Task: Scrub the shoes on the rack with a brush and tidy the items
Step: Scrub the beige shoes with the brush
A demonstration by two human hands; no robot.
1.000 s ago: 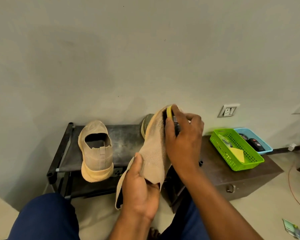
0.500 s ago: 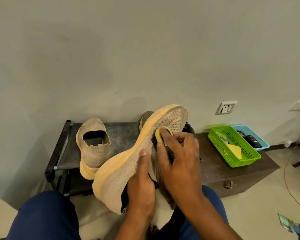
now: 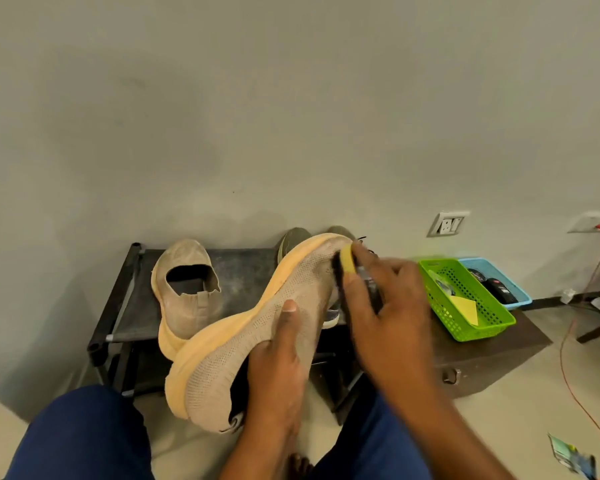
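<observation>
My left hand grips a beige knit shoe with a pale orange sole, held on its side above the black rack, toe pointing up and away. My right hand holds a brush with a yellow back and dark bristles against the shoe's toe area. The matching beige shoe stands on the rack's top shelf to the left. Behind the held shoe, the toes of two dark greenish shoes show.
A green basket with a yellow paper and a blue basket with dark items sit on a brown box at the right. A red wire trails over the floor. My blue-trousered knees fill the bottom.
The shoe turned from hanging upright to lying on its side with the sole to the left. The brush then slid from mid-shoe up toward the toe.
</observation>
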